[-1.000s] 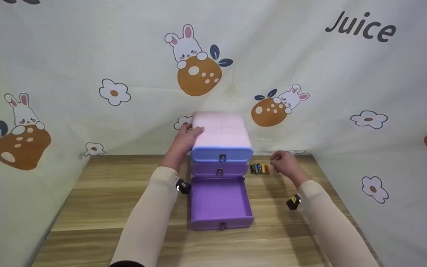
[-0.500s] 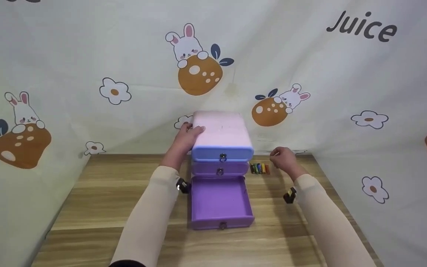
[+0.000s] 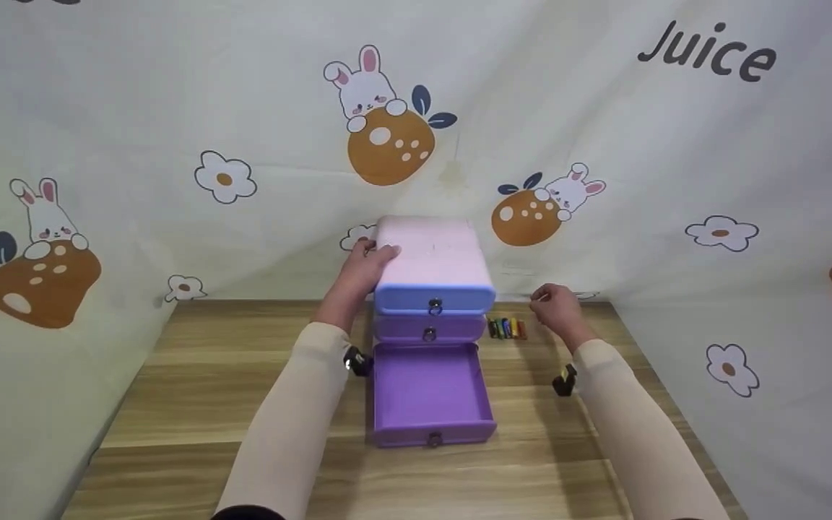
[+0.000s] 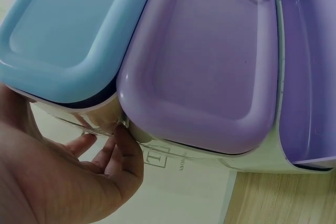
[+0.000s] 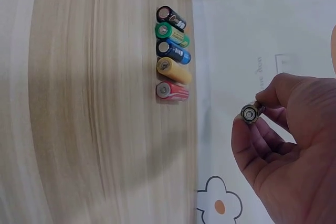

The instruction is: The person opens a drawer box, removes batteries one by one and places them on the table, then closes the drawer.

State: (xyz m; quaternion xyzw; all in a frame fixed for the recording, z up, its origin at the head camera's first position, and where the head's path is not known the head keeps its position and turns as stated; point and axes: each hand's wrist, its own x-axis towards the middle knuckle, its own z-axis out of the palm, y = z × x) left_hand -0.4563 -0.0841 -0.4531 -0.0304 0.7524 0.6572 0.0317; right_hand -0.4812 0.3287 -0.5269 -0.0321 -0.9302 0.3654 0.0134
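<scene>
A small cabinet of drawers (image 3: 434,249) has a pink top. Its blue top drawer (image 3: 401,300) and purple middle drawer (image 3: 401,330) are closed, while the purple bottom drawer (image 3: 427,386) is pulled out with nothing in it. My left hand (image 3: 363,271) grips the cabinet's left side, thumb on the top edge and curled fingers (image 4: 128,156) against the side wall. Between thumb and fingertips, my right hand (image 5: 294,124) pinches a battery (image 5: 251,113), one end facing the wrist camera. That hand is just right of a row of several batteries (image 5: 175,51) lying on the table.
The wood-grain table (image 3: 243,404) meets a printed cloth backdrop (image 3: 279,130) close behind the cabinet. More of the cloth hangs at both sides. Metal ring pulls (image 3: 435,307) stick out from the drawer fronts.
My right hand has shifted slightly farther back, the battery in its fingers. The left hand, the cabinet and the row of batteries keep their places.
</scene>
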